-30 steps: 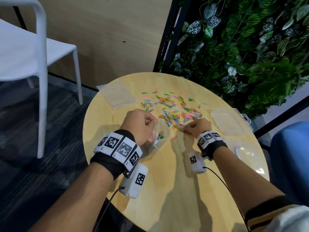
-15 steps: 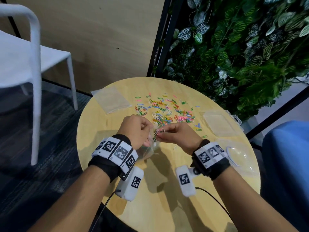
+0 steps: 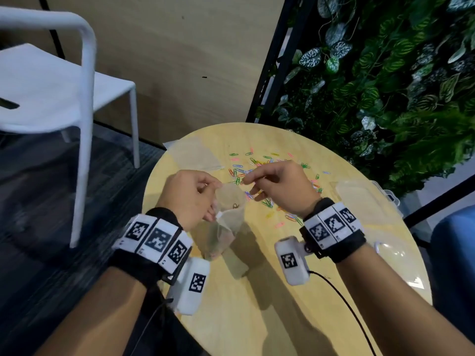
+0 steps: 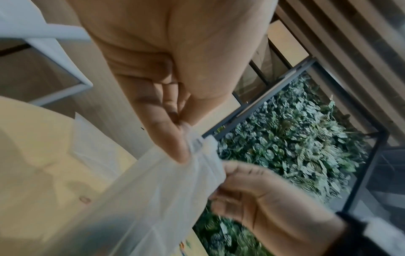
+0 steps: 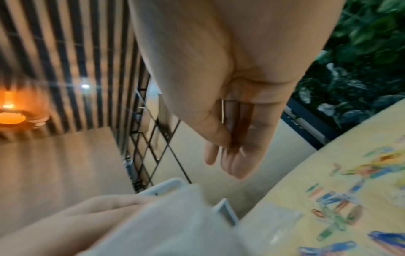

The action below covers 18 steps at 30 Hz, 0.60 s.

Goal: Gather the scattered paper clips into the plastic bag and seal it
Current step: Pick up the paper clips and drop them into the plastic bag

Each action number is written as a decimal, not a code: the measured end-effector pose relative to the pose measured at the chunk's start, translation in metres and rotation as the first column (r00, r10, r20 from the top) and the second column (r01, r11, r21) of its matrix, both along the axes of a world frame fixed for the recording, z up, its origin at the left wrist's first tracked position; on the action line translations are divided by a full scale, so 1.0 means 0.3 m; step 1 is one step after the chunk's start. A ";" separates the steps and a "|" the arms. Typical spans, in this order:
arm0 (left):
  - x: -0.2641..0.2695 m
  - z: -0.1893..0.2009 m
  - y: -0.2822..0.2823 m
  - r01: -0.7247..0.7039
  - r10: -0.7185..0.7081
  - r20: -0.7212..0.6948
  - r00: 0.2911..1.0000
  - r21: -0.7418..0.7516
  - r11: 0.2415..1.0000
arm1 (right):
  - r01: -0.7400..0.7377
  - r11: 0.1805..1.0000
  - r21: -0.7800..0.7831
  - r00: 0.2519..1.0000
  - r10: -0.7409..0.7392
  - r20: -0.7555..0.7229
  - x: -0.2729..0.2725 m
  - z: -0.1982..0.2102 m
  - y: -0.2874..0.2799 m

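My left hand point(image 3: 214, 192) holds a clear plastic bag point(image 3: 230, 217) up off the round wooden table point(image 3: 257, 317), pinching its rim point(image 4: 197, 143) so the mouth stays open. One clip point(image 3: 235, 205) shows inside the bag. Over the bag's mouth, my right hand point(image 3: 248, 180) has thumb and fingers pressed together on a thin paper clip point(image 5: 222, 110). Its fingertips point(image 4: 225, 171) nearly touch the bag's edge. Several coloured paper clips point(image 3: 240, 168) lie scattered on the table just beyond and under my right hand, and appear blurred in the right wrist view point(image 5: 335, 204).
A second flat plastic bag point(image 3: 195, 155) lies at the table's far left. At the right edge sit a clear plastic box point(image 3: 359, 199) and its lid point(image 3: 393, 255). A white chair point(image 3: 51, 93) stands to the left, a plant wall point(image 3: 385, 86) behind, a blue seat point(image 3: 457, 253) at right.
My right hand left the clip pile and brought clips to the bag's mouth. My left hand lifted the bag a little higher. The head camera tilted toward the left.
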<state>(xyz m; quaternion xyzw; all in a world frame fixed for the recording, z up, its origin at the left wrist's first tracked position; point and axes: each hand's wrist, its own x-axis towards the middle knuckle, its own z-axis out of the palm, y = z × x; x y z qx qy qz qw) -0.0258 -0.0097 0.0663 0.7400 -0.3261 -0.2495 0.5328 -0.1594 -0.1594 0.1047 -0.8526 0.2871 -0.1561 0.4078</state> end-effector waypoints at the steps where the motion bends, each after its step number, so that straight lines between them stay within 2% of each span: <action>1: 0.026 0.002 0.017 -0.038 0.038 0.013 0.999 -0.013 0.999 | 0.021 1.000 -0.008 0.999 -0.021 -0.026 0.027 -0.028 -0.038; 3: 0.068 0.004 0.048 -0.104 0.106 0.057 0.993 -0.028 0.994 | -0.041 0.984 -0.171 0.975 0.002 -0.220 0.086 -0.097 -0.088; 5: 0.098 0.004 0.069 -0.146 0.149 0.081 0.986 -0.035 0.989 | -0.214 0.930 -0.297 0.901 0.071 -0.429 0.153 -0.168 -0.087; 8: 0.124 -0.006 0.079 -0.175 0.177 0.052 0.983 -0.046 0.984 | -0.503 0.814 -0.290 0.736 0.227 -0.638 0.256 -0.274 -0.038; 9: 0.128 -0.009 0.078 -0.178 0.180 0.044 0.983 -0.045 0.983 | -0.546 0.785 -0.293 0.701 0.236 -0.673 0.276 -0.314 -0.035; 13: 0.127 -0.015 0.071 -0.172 0.173 0.023 0.985 -0.041 0.984 | -0.575 0.731 -0.367 0.613 0.088 -0.786 0.263 -0.403 -0.079; 18: 0.115 -0.011 0.068 -0.149 0.149 0.002 0.989 -0.046 0.988 | -0.443 0.814 -0.376 0.582 -0.059 -0.811 0.159 -0.412 -0.137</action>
